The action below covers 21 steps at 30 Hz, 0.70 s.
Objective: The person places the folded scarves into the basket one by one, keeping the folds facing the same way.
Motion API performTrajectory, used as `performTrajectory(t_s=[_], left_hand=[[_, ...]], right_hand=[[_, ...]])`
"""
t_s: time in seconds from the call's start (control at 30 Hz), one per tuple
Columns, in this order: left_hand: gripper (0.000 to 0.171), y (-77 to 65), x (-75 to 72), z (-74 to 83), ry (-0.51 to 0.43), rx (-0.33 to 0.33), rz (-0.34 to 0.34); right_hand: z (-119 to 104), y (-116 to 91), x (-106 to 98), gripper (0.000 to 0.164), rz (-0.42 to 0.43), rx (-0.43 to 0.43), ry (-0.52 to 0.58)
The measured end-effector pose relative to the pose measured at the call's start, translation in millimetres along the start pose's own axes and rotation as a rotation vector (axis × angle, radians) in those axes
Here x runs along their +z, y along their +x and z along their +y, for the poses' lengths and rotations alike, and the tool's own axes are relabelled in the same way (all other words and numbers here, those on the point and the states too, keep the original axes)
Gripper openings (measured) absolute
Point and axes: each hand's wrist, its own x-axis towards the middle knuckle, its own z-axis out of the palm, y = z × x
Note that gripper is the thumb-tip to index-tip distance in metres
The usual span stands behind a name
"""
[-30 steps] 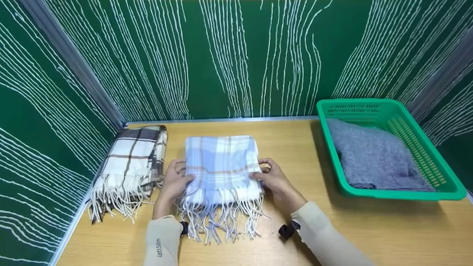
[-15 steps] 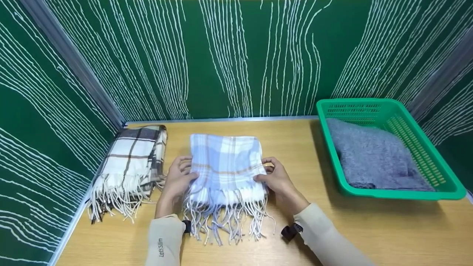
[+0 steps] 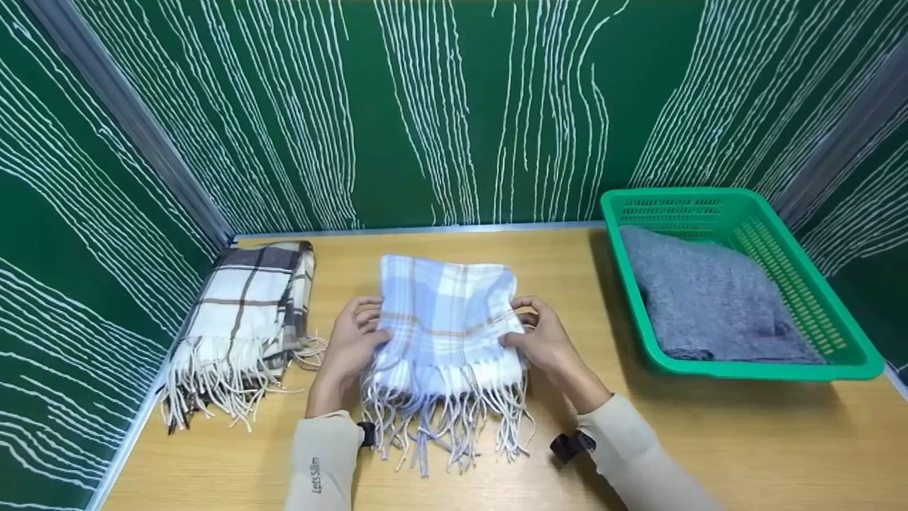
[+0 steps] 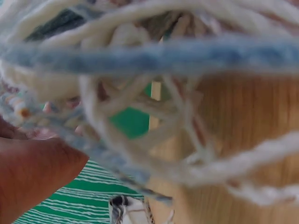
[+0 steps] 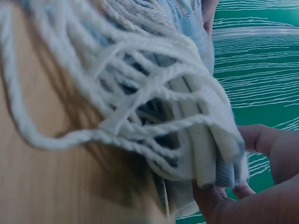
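A folded blue-and-white plaid scarf (image 3: 447, 305) with thin orange lines is held between both hands in the middle of the head view, its fringe hanging toward the front. My left hand (image 3: 352, 348) grips its left edge, thumb on top and fingers beneath. On the opposite edge my right hand (image 3: 550, 341) pinches it the same way. The right wrist view shows several folded layers of the scarf (image 5: 205, 144) between thumb and fingers. Fringe strands (image 4: 140, 58) fill most of the left wrist view, with part of the left hand (image 4: 37, 172) at its side.
To the left lies a folded brown, black and white plaid scarf (image 3: 245, 298) with white fringe. A green plastic basket (image 3: 766, 370) stands at the right, with a folded grey cloth (image 3: 709, 298) inside. Green panels with white wavy lines (image 3: 482, 113) border the wooden table (image 3: 560, 266).
Both hands have moved a little to the right, carrying the blue-and-white scarf with them. The scarf's surface now sags slightly between the hands. The view has shifted slightly.
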Motion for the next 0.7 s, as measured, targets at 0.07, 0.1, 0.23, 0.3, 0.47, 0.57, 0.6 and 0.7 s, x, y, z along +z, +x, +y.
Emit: performTrajectory(t_s=[0.07, 0.1, 0.23, 0.3, 0.47, 0.57, 0.6, 0.7], left_hand=[[0.054, -0.1, 3.8, 1.4, -0.002, 0.005, -0.002], [0.053, -0.3, 6.0, 2.2, -0.003, 0.009, -0.004], [0.054, -1.7, 14.3, 7.0, -0.018, 0.034, -0.014], [0.054, -2.8, 17.7, 9.8, -0.016, 0.047, -0.022], [0.055, -4.8, 24.9, 15.0, -0.012, 0.072, -0.039], [0.054, -5.8, 28.6, 17.6, -0.013, 0.072, -0.043], [0.054, -6.2, 29.9, 18.7, -0.011, 0.071, -0.043], [0.053, -7.2, 34.0, 21.6, -0.004, 0.070, -0.047]], right_hand=[[-3, -2, -3, 0.052, 0.004, -0.012, -0.013], [-5, -4, -5, 0.053, 0.007, -0.018, -0.025], [-12, -8, -13, 0.052, 0.016, -0.044, -0.061], [-16, -10, -17, 0.052, 0.018, -0.053, -0.078], [-23, -15, -27, 0.053, 0.009, -0.074, -0.088], [-27, -17, -33, 0.053, 0.009, -0.091, -0.085], [-28, -18, -35, 0.053, 0.010, -0.099, -0.084], [-31, -20, -40, 0.054, 0.012, -0.116, -0.089]])
